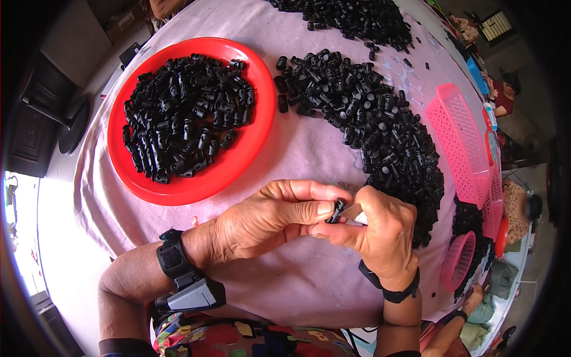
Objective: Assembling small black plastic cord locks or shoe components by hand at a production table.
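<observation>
Plenty crowds the red tray (253,146) here: off its right side sweeps a long black heap (392,128), a second heap (357,21) lies farther off beyond its upper right, and well to the right of it leans a pink basket (461,146), with a round basket (458,262) lower down on that same side. The right hand (380,232), to the lower right of the tray, blocks the view of part of the first heap. Texture now: the tray is smooth and glossy with a broad round rim, the pink basket is a lattice full of holes, and the cloth (297,288) under the tray is pale pink, softly creased. Inside the tray sit black pieces (184,113), stubby little cylinders, shiny, many showing small openings. And the piece (337,209) in hand, just off the tray's lower right: small, black, glossy, tilted, partly hidden by fingers. The left hand (262,220), just below the tray's lower right edge, has it pinched between thumb and forefinger. The right hand's thumb and forefinger close in on something pale (361,218) beside the piece, too covered to identify; whether they also grip the piece, I can't tell.
</observation>
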Available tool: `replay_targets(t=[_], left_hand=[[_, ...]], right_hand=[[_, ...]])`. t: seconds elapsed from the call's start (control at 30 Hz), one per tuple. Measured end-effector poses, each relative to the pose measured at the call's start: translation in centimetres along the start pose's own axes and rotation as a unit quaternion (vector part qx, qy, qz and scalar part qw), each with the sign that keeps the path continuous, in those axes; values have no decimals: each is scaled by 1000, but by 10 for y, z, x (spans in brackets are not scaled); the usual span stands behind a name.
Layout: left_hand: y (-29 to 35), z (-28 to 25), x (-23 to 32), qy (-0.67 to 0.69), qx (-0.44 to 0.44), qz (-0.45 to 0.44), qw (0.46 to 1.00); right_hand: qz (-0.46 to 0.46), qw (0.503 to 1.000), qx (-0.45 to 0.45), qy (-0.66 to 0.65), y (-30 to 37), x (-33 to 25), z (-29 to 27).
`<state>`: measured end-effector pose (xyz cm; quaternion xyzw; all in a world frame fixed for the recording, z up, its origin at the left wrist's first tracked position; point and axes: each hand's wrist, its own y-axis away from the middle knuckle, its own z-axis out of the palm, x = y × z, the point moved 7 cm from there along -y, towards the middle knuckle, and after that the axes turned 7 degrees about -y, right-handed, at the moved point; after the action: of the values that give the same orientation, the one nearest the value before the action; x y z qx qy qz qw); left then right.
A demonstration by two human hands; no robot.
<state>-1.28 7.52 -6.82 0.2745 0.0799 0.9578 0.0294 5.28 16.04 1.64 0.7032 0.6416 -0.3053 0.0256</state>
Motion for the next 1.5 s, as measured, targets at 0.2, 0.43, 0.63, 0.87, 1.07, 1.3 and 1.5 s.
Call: replay_targets(t=[0.2,0.43,0.63,0.87,1.07,1.3,1.5], left_hand=[[0,0,0,3,2,-1,1000],[0,2,2,-3,-6,6,1000],[0,0,1,-6,3,8,1000],[0,2,2,-8,-3,6,1000],[0,1,1,-11,2,8,1000],[-1,1,2,-9,3,6,1000],[0,1,1,-9,2,10,1000]], right_hand=[[2,1000,-7,15,-1,0,0],[9,999,-18,35,0,-1,0],[1,1000,6,9,-1,0,-1],[-1,999,-6,31,-1,-1,0],[-17,999,19,30,-1,-1,0],[-11,999,17,28,0,0,0],[-13,999,8,38,0,-1,1]])
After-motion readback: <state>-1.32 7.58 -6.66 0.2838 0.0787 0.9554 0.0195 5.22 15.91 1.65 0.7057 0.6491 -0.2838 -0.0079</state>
